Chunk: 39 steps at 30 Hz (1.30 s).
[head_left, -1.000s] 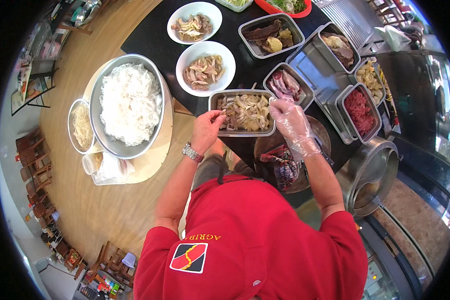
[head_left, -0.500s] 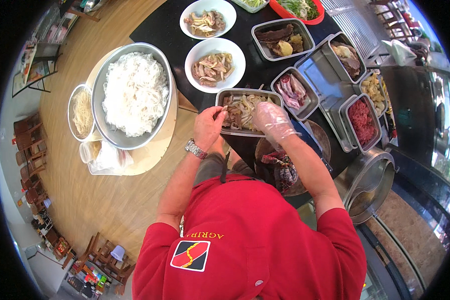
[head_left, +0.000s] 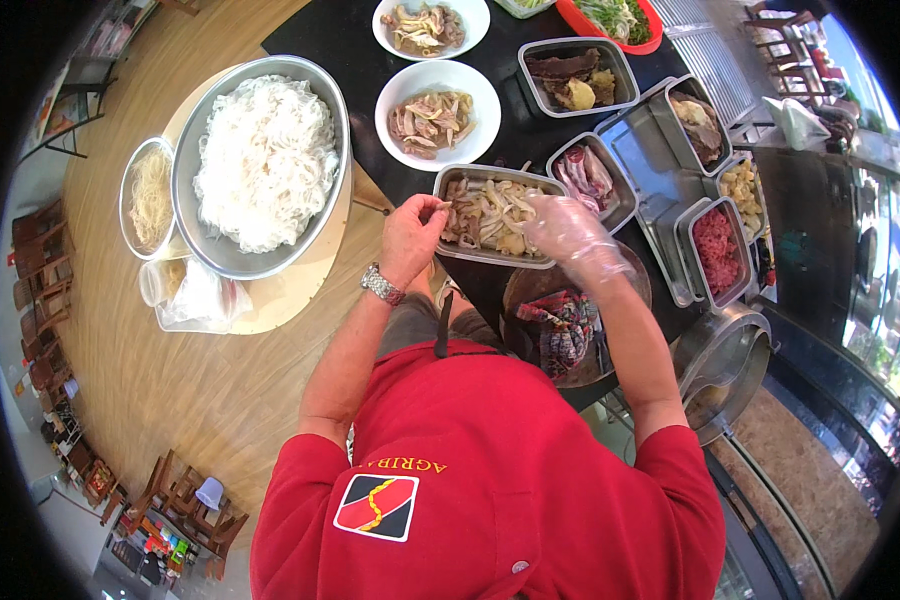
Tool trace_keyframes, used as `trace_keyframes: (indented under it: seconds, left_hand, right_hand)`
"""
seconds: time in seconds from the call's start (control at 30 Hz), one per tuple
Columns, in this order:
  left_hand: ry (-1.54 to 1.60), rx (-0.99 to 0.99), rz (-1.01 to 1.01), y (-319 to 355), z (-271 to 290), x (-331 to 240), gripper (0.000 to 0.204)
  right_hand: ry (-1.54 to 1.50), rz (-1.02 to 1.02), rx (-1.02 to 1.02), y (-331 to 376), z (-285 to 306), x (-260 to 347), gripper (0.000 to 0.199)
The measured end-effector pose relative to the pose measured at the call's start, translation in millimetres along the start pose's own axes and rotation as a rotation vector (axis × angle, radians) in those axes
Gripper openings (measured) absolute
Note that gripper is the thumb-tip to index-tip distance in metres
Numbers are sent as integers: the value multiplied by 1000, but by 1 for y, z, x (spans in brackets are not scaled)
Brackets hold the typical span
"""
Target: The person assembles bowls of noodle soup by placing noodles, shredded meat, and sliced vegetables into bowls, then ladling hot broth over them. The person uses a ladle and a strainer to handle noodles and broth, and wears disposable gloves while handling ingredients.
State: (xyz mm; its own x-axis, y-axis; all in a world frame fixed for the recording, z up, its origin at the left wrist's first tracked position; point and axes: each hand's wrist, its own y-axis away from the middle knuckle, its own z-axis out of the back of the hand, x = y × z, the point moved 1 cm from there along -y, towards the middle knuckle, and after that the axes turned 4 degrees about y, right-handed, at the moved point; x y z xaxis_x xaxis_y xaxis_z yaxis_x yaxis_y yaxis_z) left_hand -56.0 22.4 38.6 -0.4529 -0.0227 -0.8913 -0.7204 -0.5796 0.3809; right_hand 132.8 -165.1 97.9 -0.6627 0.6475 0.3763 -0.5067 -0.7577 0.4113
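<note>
A rectangular metal tray (head_left: 495, 259) of sliced pale and brownish meat strips (head_left: 490, 212) rests at the near edge of the black table. At its left rim is my bare left hand (head_left: 408, 242), thumb and fingertips pinched together; whatever lies between them is too small to name. My right hand (head_left: 576, 240), in a clear plastic glove, reaches over the tray's right end. Its fingers are drawn together at the strips, and the glove hides what they hold. Beyond the tray stands a white bowl (head_left: 485, 128) of similar sliced meat (head_left: 432, 124).
On the left, a large metal basin (head_left: 346, 160) of white noodles stands beside a smaller bowl of thin noodles (head_left: 150, 200). Metal containers of meat (head_left: 585, 165) line the right side. A round board (head_left: 610, 362) with a crumpled patterned cloth (head_left: 562, 330) lies below my right forearm.
My right hand has drawn back slightly to the right, uncovering more strips. My left hand stays pinched at the tray's left rim. The whole view has shifted a little.
</note>
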Motion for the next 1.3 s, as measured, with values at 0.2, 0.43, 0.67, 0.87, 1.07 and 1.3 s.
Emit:
trace_keyframes:
  seconds: [0.2,0.43,0.67,0.87,1.07,1.3]
  left_hand:
    - [132,-15,-8,8,6,3,25]
    - [208,22,146,15,12,9,22]
    - [472,163,209,13,-16,-1,21]
    - [666,221,222,14,-48,-13,19]
    - [626,177,162,17,-59,-21,15]
    - [289,208,87,9,-63,-24,16]
  right_hand:
    - [-34,-76,241,-35,-69,44,38]
    - [49,37,302,-44,-70,36,39]
    - [-916,-226,311,4,-15,14,25]
    - [-1108,-215,225,20,-21,23,30]
    - [-771,-65,-18,19,-31,26,31]
    - [-522,-256,-45,39,-18,23,35]
